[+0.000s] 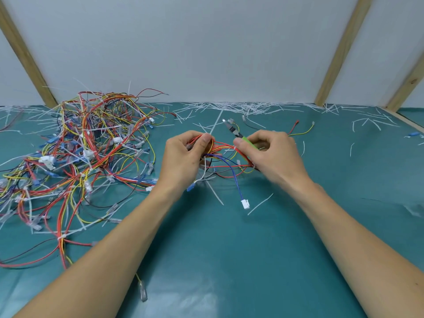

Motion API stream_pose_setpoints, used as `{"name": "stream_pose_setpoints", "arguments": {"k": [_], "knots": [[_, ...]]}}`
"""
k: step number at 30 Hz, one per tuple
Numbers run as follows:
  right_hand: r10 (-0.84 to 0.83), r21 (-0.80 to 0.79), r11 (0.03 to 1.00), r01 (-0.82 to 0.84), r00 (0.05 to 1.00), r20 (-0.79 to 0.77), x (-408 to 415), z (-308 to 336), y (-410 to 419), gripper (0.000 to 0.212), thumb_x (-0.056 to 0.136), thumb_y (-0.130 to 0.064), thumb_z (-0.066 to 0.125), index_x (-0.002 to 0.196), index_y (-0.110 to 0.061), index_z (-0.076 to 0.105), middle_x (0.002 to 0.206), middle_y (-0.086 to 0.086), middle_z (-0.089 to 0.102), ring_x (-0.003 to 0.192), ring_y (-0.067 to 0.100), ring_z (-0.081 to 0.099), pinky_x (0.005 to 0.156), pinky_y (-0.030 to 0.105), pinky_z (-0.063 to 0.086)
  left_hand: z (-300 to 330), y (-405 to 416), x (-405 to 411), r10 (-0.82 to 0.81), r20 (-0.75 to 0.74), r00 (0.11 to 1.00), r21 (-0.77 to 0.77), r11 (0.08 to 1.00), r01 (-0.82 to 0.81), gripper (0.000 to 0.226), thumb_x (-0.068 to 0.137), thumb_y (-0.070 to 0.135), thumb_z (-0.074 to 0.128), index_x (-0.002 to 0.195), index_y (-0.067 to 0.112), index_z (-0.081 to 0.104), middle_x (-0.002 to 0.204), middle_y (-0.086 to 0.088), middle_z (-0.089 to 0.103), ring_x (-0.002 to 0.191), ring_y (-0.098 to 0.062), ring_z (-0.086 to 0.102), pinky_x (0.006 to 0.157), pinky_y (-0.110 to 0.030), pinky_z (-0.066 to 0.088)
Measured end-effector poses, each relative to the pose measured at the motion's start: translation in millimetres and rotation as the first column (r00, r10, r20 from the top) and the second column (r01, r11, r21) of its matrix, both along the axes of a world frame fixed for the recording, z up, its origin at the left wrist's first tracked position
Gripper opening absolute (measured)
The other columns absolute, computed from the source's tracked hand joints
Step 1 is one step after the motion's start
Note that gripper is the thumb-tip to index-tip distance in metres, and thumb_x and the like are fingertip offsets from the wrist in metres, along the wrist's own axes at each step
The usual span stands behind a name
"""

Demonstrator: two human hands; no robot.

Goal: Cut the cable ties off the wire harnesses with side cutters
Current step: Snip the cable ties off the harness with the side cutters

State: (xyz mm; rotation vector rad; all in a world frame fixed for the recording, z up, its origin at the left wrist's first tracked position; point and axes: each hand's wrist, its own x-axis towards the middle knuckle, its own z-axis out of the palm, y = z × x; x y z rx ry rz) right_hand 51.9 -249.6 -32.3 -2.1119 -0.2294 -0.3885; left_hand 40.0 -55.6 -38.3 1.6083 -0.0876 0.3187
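left hand (pixel 183 154) pinches wire harness (pixel 220 154) up off surface (pixel 229 249), exposing white cable tie (pixel 214 125) at 12 o'clock. right hand (pixel 270 150) grips side cutters (pixel 238 134), tips aimed away, likely repositioning. uncut pile (pixel 75 157) at 9 o'clock.

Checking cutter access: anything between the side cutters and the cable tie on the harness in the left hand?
Nothing visible blocks it. The right hand holds the side cutters, tip pointing up and away. The left hand grips the harness, its cable tie sticking up past the thumb. Only open air lies between tip and tie.
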Motion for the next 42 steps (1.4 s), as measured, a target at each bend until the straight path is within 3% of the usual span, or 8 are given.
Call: {"name": "stream_pose_setpoints", "arguments": {"k": [4,8,11,18,29,31,36,42], "knots": [[0.070,-0.037,0.997,-0.071,0.997,-0.009,1.4,4.7,-5.9,0.034,0.084,-0.058,0.076,0.077,-0.025,0.076,0.066,-0.010,0.072,0.060,0.010,0.064,0.065,0.028,0.050,-3.3,1.6,2.1,0.010,0.011,1.000,0.030,0.999,-0.011,0.016,0.101,0.016,0.058,0.086,0.016,0.064,0.093,-0.022,0.074,0.088,-0.038,0.073,0.080,-0.044,0.059],[0.085,-0.106,0.991,-0.081,0.996,0.034,0.9,3.4,-6.6,0.036,0.079,-0.064,0.077,0.078,-0.028,0.075,0.068,-0.009,0.072,0.066,0.016,0.065,0.068,0.036,0.053,-5.4,2.0,2.8,0.059,0.058,0.997,0.105,0.992,-0.065,0.017,0.101,0.016,0.059,0.084,0.020,0.063,0.081,-0.005,0.074,0.079,-0.024,0.072,0.069,-0.036,0.055],[0.052,-0.172,0.984,-0.035,0.994,0.098,2.2,-0.2,-3.9,0.037,0.077,-0.069,0.074,0.078,-0.031,0.073,0.069,-0.015,0.071,0.066,0.010,0.064,0.067,0.033,0.052,-7.7,0.9,2.9,0.088,0.100,0.991,0.170,0.980,-0.104,0.013,0.100,0.017,0.060,0.087,0.017,0.063,0.078,-0.002,0.073,0.075,-0.027,0.069,0.072,-0.040,0.056],[0.018,-0.205,0.978,0.023,0.980,0.198,3.8,-2.6,-0.3,0.042,0.072,-0.077,0.069,0.078,-0.036,0.070,0.071,-0.023,0.069,0.072,0.003,0.066,0.069,0.032,0.054,-8.3,0.6,1.3,0.074,0.146,0.987,0.195,0.975,-0.102,0.009,0.100,0.014,0.060,0.092,0.010,0.063,0.080,-0.001,0.075,0.075,-0.011,0.071,0.081,-0.040,0.059],[0.078,-0.237,0.970,-0.047,0.989,0.124,1.9,3.3,-5.2,0.036,0.078,-0.065,0.075,0.078,-0.029,0.078,0.063,-0.011,0.068,0.061,0.012,0.060,0.062,0.032,0.049,-7.9,-1.0,-0.5,0.093,0.154,0.984,0.244,0.961,-0.129,0.011,0.098,0.014,0.063,0.088,0.009,0.065,0.078,-0.003,0.072,0.077,-0.023,0.071,0.080,-0.049,0.058],[0.084,-0.249,0.967,-0.055,0.991,0.107,2.0,3.4,-6.6,0.036,0.079,-0.065,0.074,0.077,-0.029,0.079,0.061,-0.010,0.067,0.058,0.011,0.058,0.060,0.029,0.046,-8.2,-1.6,-1.1,0.095,0.161,0.982,0.253,0.958,-0.134,0.012,0.098,0.014,0.063,0.087,0.008,0.064,0.075,0.001,0.071,0.073,-0.016,0.070,0.079,-0.048,0.058],[0.091,-0.272,0.960,-0.063,0.992,0.091,1.0,3.0,-6.2,0.045,0.079,-0.071,0.066,0.077,-0.028,0.080,0.059,-0.004,0.065,0.057,0.015,0.053,0.059,0.032,0.046,-8.0,-1.4,-2.5,0.093,0.165,0.982,0.256,0.958,-0.133,0.013,0.098,0.015,0.064,0.087,0.007,0.065,0.072,0.007,0.071,0.070,-0.007,0.071,0.077,-0.041,0.060],[0.051,-0.285,0.958,-0.023,0.995,0.091,-0.3,2.4,-3.5,0.061,0.086,-0.081,0.052,0.067,-0.028,0.075,0.052,0.003,0.051,0.050,0.012,0.037,0.059,0.033,0.043,-7.0,-2.2,-4.8,0.082,0.150,0.985,0.244,0.963,-0.118,0.015,0.098,0.018,0.064,0.088,0.006,0.065,0.075,0.001,0.074,0.075,-0.014,0.074,0.078,-0.044,0.060]]}}
